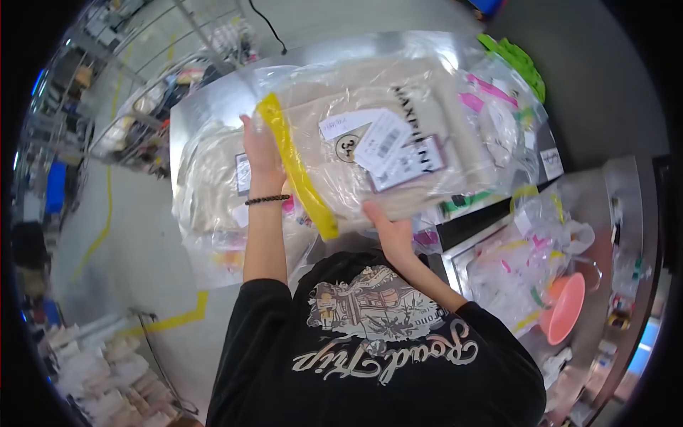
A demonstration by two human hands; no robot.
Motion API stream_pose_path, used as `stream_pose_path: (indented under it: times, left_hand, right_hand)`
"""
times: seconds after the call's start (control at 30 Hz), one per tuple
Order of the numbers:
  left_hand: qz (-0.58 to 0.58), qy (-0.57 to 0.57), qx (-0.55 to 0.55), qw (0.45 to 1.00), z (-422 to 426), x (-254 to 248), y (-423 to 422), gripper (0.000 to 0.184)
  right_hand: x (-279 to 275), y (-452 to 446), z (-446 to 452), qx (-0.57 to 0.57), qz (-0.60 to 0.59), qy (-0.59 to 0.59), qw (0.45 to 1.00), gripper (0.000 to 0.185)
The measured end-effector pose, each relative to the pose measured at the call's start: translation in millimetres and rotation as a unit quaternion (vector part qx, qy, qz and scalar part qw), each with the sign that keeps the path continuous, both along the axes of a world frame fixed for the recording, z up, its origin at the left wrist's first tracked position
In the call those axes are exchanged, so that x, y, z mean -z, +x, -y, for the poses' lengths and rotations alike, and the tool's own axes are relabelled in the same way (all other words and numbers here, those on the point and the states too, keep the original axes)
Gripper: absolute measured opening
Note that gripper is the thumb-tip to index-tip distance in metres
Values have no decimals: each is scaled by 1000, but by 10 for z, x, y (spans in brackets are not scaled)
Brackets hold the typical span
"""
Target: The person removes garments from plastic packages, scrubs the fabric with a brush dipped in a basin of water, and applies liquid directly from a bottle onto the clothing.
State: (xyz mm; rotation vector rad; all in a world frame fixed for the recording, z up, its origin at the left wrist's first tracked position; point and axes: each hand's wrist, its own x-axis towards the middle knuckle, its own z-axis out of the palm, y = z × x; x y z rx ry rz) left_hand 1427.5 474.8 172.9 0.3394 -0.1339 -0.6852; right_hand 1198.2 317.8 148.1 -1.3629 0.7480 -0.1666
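A clear plastic bag holding a folded beige garment (pixel 306 114) is lifted above the metal table, its printed side facing up. A yellow strip (pixel 295 167) runs along its left end. White labels (pixel 384 146) and a tag lie across its front, next to dark printed lettering. My left hand (pixel 262 156), a beaded bracelet at the wrist, grips the bag's left end by the strip; some of its fingers are hidden. At the near edge, my right hand (pixel 390 231) has its thumb on top, with the fingers out of sight underneath.
Another bagged beige garment (pixel 203 174) lies on the metal table (pixel 420 43) at left. More plastic bags (pixel 498 128) and a green bundle (pixel 516 64) are at right. A bin of plastic wrap (pixel 512 263) and a pink bowl (pixel 563 309) stand nearer right. Wire racks (pixel 142 107) stand far left.
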Motion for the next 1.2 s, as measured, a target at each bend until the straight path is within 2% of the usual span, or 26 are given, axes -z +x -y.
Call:
stream_pose_path:
  times: [0.07, 0.13, 0.17, 0.23, 0.37, 0.43, 0.47, 0.53, 0.6, 0.73, 0.8, 0.87, 0.9, 1.03, 1.1, 1.13, 1.2]
  left_hand:
    - [-77, 280, -36, 956, -119, 544, -69, 59]
    - [-95, 334, 16, 938, -200, 1012, -247, 53]
    - [-61, 403, -5, 913, -135, 1107, -452, 47]
    - [-37, 474, -17, 880, -97, 1201, -662, 45]
    - [93, 561, 1, 822, -84, 1230, -712, 45]
    - [86, 567, 1, 819, -61, 1203, -734, 45]
    - [85, 569, -4, 818, -53, 1182, -741, 45]
    - [87, 571, -16, 816, -62, 1163, -745, 44]
    - [88, 577, -18, 811, -66, 1162, -733, 44]
    - [108, 596, -34, 795, -80, 1139, -672, 46]
    - [122, 604, -43, 786, -102, 1078, -496, 47]
    - [167, 636, -77, 749, -99, 913, -268, 49]
    - [166, 639, -76, 747, -72, 909, -208, 49]
    - [369, 681, -281, 566, 63, 839, -63, 50]
    - [395, 695, -207, 564, 144, 663, -271, 48]
    - [432, 670, -208, 568, 208, 674, -396, 40]
    - [361, 626, -45, 690, 425, 452, -755, 30]
  right_hand:
    - [107, -67, 231, -149, -170, 1, 974, 70]
    - [661, -298, 440, -153, -91, -30, 984, 65]
    - [920, -438, 517, -156, -55, -45, 985, 64]
    - [1028, -641, 543, -156, -33, -52, 986, 62]
    - [1092, -766, 620, -119, 47, 34, 991, 43]
    - [963, -739, 828, -137, -22, -68, 988, 33]
    - [1002, -785, 978, -89, -112, -90, 986, 32]
    - [1126, -818, 1209, 92, -73, -222, 968, 30]
    - [1151, -767, 1438, 192, -10, -455, 870, 27]
    - [1294, -780, 1824, 143, -16, -409, 901, 26]
    - [1141, -752, 1893, 90, -43, -207, 973, 25]
    - [968, -698, 1892, 30, -69, 8, 997, 23]
    - [938, -684, 1844, 29, -70, 11, 997, 23]
    - [846, -657, 1460, -64, -73, 104, 990, 18]
    - [904, -705, 1407, -38, -70, 110, 991, 16]
    - [945, -733, 1377, -13, -68, 112, 991, 14]
    - [1018, -771, 1318, 34, -62, 116, 991, 11]
